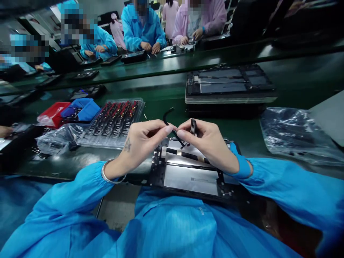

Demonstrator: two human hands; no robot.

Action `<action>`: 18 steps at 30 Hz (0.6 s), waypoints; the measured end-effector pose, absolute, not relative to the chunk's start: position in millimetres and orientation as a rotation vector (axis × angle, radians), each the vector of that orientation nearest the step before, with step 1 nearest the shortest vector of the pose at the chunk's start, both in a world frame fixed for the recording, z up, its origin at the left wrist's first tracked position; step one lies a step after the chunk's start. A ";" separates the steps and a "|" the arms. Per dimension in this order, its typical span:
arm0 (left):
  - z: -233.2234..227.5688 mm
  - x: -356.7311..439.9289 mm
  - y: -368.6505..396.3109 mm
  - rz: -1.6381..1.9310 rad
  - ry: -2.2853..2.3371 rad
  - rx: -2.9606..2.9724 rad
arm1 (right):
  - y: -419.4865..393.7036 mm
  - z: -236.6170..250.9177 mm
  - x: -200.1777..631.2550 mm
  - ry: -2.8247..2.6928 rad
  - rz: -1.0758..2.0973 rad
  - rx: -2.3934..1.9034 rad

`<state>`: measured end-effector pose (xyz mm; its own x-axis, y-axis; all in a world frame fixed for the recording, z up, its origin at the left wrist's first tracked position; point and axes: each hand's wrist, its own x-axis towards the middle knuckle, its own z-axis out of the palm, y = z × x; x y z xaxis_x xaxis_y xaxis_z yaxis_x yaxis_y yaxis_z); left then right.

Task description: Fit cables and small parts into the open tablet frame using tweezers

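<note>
Black and thin, the curved flexible ribbon cable (169, 120) is between my two hands, just above the opened black tablet frame with the grey metal back plate (188, 172) that lies at the near edge of the dark green bench (166, 96). My left hand (139, 141) pinches the cable between thumb and forefinger, and the fingers (163, 130) are pressed together on it near its lower part. My right hand (209, 143) meets it from the other side; its fingers are closed around a small dark flat piece (193, 126), maybe the connector end of the same cable or a small tool, I cannot tell well because it is partly hidden.

To my left is a clear plastic tray with rows of small black and red parts (113, 122), then a blue plastic bin (83, 109) and a red plastic bin (52, 114), and some crumpled clear plastic bags (57, 139). Farther ahead a stack of black tablet frames (228, 86) rests on the bench.

In my judgement the risk is in the cable itself. It is thin and already bent, so if I pull my hands apart too hard or fold it sharply, it may crease or tear. If my pinch becomes loose, it can slip and fall into the open frame, and a finger pressing on the bare parts there could leave marks or damage.
</note>
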<state>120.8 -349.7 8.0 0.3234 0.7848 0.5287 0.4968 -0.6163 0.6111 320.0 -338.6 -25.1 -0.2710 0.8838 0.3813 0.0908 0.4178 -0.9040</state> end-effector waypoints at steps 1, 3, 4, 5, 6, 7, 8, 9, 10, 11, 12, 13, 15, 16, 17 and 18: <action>8.0 121.6 -349.6 1.198 1.138 2.182 | -338.5 -26.3 319.6 -1.687 0.981 -0.856; 6.8 122.8 -349.8 1.205 1.136 2.090 | -339.3 -28.3 318.5 -1.722 0.930 -0.855; 5.5 122.6 -350.1 1.207 1.139 2.069 | -340.0 -29.0 318.3 -1.737 0.894 -0.859; 3.9 121.7 -350.7 1.205 1.145 2.066 | -340.9 -29.5 318.5 -1.752 0.857 -0.868; 2.0 120.1 -351.5 1.191 1.155 2.086 | -341.7 -29.7 319.5 -1.766 0.819 -0.880; -0.1 117.7 -352.4 1.158 1.169 2.132 | -342.6 -29.7 321.4 -1.783 0.777 -0.896; -2.2 114.8 -353.4 1.105 1.185 2.202 | -343.5 -29.3 324.2 -1.807 0.734 -0.914; -4.2 111.6 -354.2 1.032 1.193 2.289 | -344.3 -28.5 328.1 -1.839 0.689 -0.931; -6.0 108.2 -354.7 0.945 1.191 2.380 | -344.9 -27.4 333.0 -1.881 0.646 -0.949; -7.7 104.9 -354.5 0.854 1.179 2.464 | -345.2 -26.1 338.8 -1.933 0.606 -0.966; -9.3 101.9 -353.5 0.768 1.163 2.529 | -345.3 -24.5 345.2 -1.993 0.570 -0.988; -10.8 99.4 -351.7 0.698 1.146 2.574 | -345.1 -22.8 352.1 -2.056 0.542 -1.016; -13.9 95.8 -345.8 0.604 1.127 2.614 | -343.7 -19.6 366.3 -2.185 0.527 -1.089; -15.6 94.8 -342.0 0.575 1.127 2.623 | -342.6 -18.1 373.2 -2.245 0.542 -1.129; -17.5 94.3 -337.8 0.550 1.126 2.630 | -341.4 -16.7 379.6 -2.297 0.570 -1.169; -19.7 94.1 -333.5 0.530 1.119 2.638 | -340.0 -15.5 385.4 -2.342 0.609 -1.207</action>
<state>94.1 -333.5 -19.7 0.6436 0.7273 0.2385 0.6452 -0.6831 0.3420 385.4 -340.0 -15.5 -0.5260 0.8323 0.1752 0.6414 0.5234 -0.5609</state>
